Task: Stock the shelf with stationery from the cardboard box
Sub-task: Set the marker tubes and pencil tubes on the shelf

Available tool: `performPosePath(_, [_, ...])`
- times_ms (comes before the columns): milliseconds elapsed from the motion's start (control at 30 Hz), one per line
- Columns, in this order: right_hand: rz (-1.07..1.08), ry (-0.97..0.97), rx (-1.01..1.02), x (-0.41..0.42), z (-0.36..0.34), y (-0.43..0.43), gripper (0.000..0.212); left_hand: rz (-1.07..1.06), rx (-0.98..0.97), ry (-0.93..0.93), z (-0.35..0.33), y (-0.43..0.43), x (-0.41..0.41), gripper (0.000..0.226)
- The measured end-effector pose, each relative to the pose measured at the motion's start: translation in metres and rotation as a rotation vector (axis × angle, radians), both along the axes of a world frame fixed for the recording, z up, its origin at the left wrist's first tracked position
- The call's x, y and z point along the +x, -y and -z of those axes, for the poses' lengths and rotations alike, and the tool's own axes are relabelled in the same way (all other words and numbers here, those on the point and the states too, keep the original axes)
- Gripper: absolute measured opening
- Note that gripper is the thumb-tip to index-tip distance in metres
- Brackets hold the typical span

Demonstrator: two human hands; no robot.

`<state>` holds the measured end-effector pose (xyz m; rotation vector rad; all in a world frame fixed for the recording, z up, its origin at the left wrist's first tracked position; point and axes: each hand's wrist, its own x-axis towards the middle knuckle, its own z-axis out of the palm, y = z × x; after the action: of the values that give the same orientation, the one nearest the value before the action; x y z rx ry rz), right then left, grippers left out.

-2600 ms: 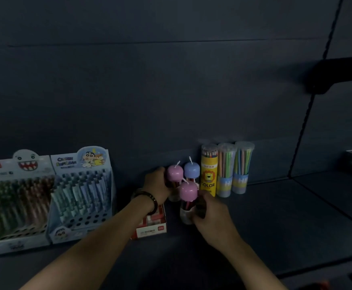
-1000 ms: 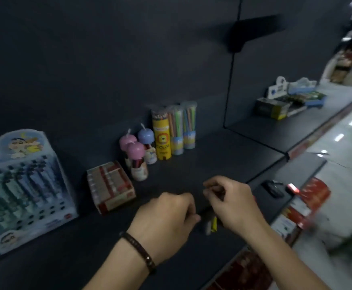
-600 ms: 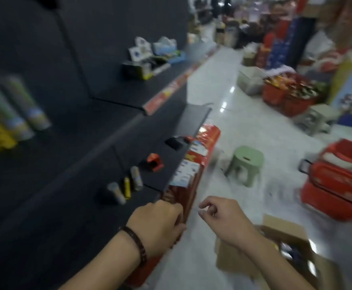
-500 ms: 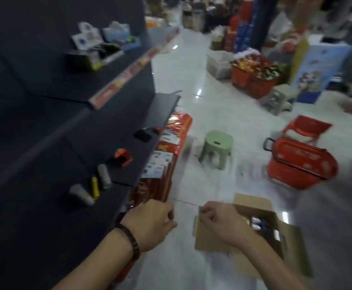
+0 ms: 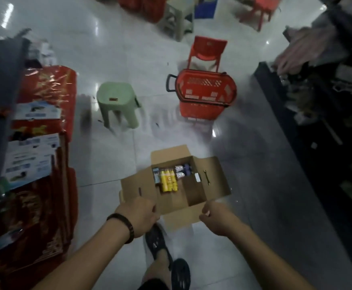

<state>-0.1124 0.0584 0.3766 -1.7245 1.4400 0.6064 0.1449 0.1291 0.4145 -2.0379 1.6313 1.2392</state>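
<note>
Both loosely curled and empty, a person's left hand (image 5: 138, 214) and right hand (image 5: 217, 217) hovered at the near flaps of an open brown cardboard box (image 5: 137, 186) on the white tiled floor (image 5: 108, 160); fetching seemed underway, the next move probably a reach in for its yellow cylindrical tubes (image 5: 167, 181).

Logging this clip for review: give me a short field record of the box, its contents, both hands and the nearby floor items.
Box: cardboard box open on the floor, flaps spread
Contents: yellow tubes lying side by side, purple items beside them
Left hand: over near-left flap, grip unclear
Right hand: loosely curled, empty, at near flap
Nearby: green stool, red basket
</note>
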Motion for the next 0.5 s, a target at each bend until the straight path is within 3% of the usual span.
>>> performPosePath(133, [-0.011,-0.038,0.066,0.003,0.095,0.048,0.044,-0.029,0.047,-0.059,0.097,0.078,0.007,0.012])
performPosePath(267, [0.027,-0.033,0.146,0.013,0.224,0.100,0.040,-0.152,0.046,-0.063,0.213,0.151,0.015,0.044])
performPosePath(333, [0.066,-0.009,0.197,0.018,0.304,0.128,0.035,-0.008,0.033,0.020,0.288,0.174,0.012,0.037])
performPosePath(400, [0.069,0.034,0.220,0.028,0.385,0.159,0.035,-0.115,0.009,-0.006,0.366,0.194,0.007,0.019])
performPosePath(500, [0.073,0.035,0.222,0.040,0.493,0.199,0.044,-0.153,-0.029,-0.031,0.476,0.227,-0.009,0.025])
